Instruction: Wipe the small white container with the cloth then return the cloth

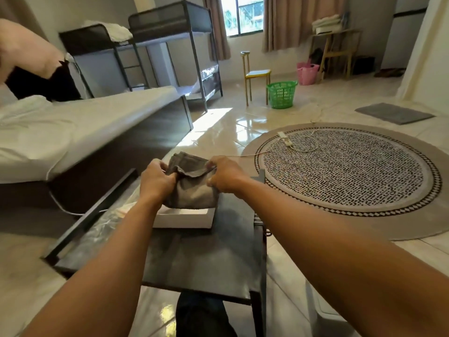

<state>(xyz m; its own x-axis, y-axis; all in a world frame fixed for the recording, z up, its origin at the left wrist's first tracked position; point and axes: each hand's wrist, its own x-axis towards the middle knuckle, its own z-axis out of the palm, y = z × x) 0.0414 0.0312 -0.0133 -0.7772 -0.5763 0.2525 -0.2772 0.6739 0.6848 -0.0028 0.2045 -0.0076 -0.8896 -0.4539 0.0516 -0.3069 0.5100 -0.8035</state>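
Fingers [170,175] of the left hand [155,181] are clenched on the left side of the grey cloth [192,190], pinching a fold near its upper edge, and the right hand [226,176] grips the opposite side in the same way, thumb and fingers closed on the fabric. Held from both sides like this, the cloth is wrapped over something bulky beneath it, probably the small white container, though that container is hidden under the fabric and I cannot confirm it. Gripping both flanks would let the hands rub or turn the cloth around what it covers, which fits the wiping step being in hand rather than finished.

Just below the bundle lies a flat white tray or box [184,218], touching or nearly touching the cloth's lower edge; whether it is the container itself or only a base I cannot tell. Both rest on a dark tabletop [206,259], its bare surface spreading toward the camera. To the left of the tray sits crinkled clear plastic [102,232]. Beyond the tabletop, a bed [80,127] stands to the left and a round patterned rug [349,169] lies on the tiled floor to the right, with a white power strip [284,138] on it.

No brand, label or writing is legible anywhere.
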